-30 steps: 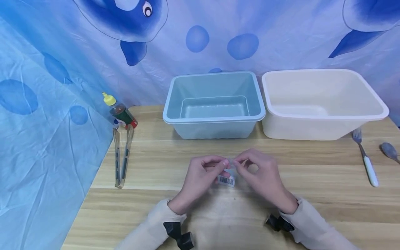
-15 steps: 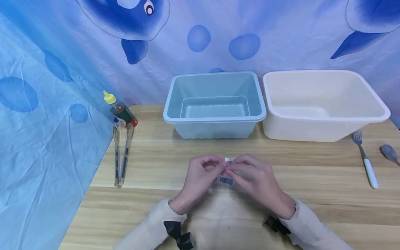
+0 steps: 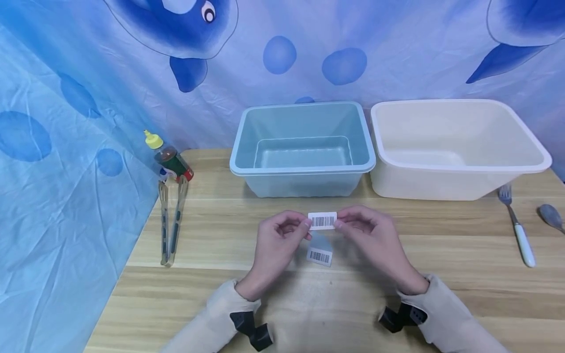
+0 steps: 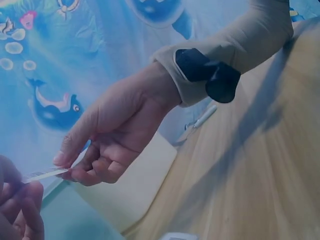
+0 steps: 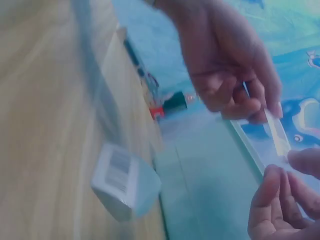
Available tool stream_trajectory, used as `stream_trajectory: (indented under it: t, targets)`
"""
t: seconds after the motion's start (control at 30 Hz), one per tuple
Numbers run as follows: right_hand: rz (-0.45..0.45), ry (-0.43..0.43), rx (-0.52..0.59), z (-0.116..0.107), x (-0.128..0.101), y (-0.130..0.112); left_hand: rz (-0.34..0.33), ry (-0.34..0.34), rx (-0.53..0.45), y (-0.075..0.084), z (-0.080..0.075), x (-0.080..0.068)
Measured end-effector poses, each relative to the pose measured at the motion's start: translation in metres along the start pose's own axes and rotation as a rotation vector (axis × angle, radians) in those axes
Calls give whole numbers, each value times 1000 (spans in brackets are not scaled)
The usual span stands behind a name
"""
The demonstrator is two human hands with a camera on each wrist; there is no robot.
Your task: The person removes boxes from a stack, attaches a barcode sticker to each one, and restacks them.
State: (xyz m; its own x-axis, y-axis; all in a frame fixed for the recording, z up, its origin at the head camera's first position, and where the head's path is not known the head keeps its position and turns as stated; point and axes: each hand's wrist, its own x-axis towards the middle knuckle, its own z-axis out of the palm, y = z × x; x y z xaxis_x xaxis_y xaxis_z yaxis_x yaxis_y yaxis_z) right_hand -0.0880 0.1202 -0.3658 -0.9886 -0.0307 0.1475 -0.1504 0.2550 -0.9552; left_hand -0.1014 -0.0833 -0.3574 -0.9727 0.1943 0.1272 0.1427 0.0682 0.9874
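Observation:
A small white barcode label (image 3: 322, 221) is stretched between my two hands, its bars facing up in the head view. My left hand (image 3: 279, 240) pinches its left end between thumb and fingers. At the right end, my right hand (image 3: 371, 240) pinches it the same way. Just below on the table lies a small pale blue-grey piece (image 3: 321, 241) with a second barcode label (image 3: 320, 256) on its near part. In the right wrist view that piece (image 5: 145, 192) looks angular. The held label (image 4: 45, 175) shows nearly edge-on in the left wrist view.
Beyond my hands stand a light blue basin (image 3: 302, 184) and a white basin (image 3: 441, 184). Tongs (image 3: 172, 223) and a yellow-capped bottle (image 3: 169, 157) lie at the left. A fork (image 3: 516, 225) and a spoon (image 3: 550, 214) lie at the right. A dolphin-print sheet (image 3: 282, 54) hangs behind.
My hands, close together half a second ago, have moved apart, and the held barcode label now shows flat between them. The piece on the table is more exposed.

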Motion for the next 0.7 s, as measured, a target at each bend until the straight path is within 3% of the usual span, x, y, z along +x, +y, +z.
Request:
stream_trajectory:
  t: [0.1, 0.33, 0.53, 0.7]
  targets:
    - [41, -28, 35, 2, 1, 2, 27, -15, -3, -4, 0, 1]
    - [24, -48, 95, 14, 6, 9, 36, -7, 38, -16, -8, 3]
    - [-41, -62, -19, 21, 16, 10, 5, 12, 38, -22, -17, 10]
    - [-107, -85, -69, 29, 25, 10, 7, 9, 104, -24, -29, 17]
